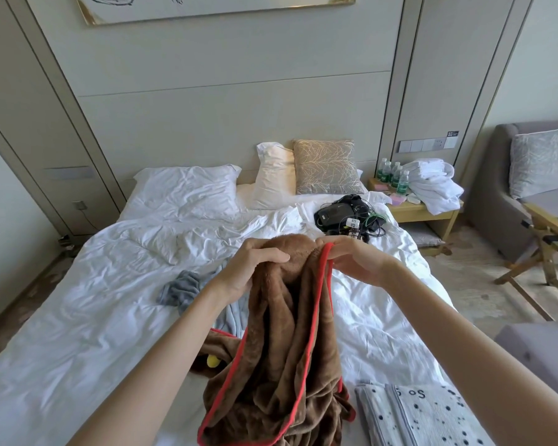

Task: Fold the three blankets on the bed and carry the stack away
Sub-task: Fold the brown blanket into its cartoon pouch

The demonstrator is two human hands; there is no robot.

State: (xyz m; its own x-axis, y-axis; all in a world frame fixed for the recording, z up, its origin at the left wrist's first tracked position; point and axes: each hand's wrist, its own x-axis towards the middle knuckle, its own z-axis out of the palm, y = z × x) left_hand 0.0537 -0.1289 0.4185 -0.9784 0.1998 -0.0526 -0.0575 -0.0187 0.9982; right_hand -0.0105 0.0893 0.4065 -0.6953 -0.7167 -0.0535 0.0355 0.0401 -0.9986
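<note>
Left hand [255,259] and right hand [351,257] pinching brown blanket [284,333] (red-trimmed edge), above bed [94,284]

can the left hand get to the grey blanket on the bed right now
Probably not yet: the left hand grips the brown blanket, as does the right hand. The grey blanket lies mostly uncovered just beside the left forearm, so once that hand lets go, the way looks free.

Three blankets, folks: brown blanket [281,365], grey blanket [181,289], dotted blanket [426,416]. Three pillows [187,191] upper centre, four bottles [393,175] right, two hands [255,265].
</note>
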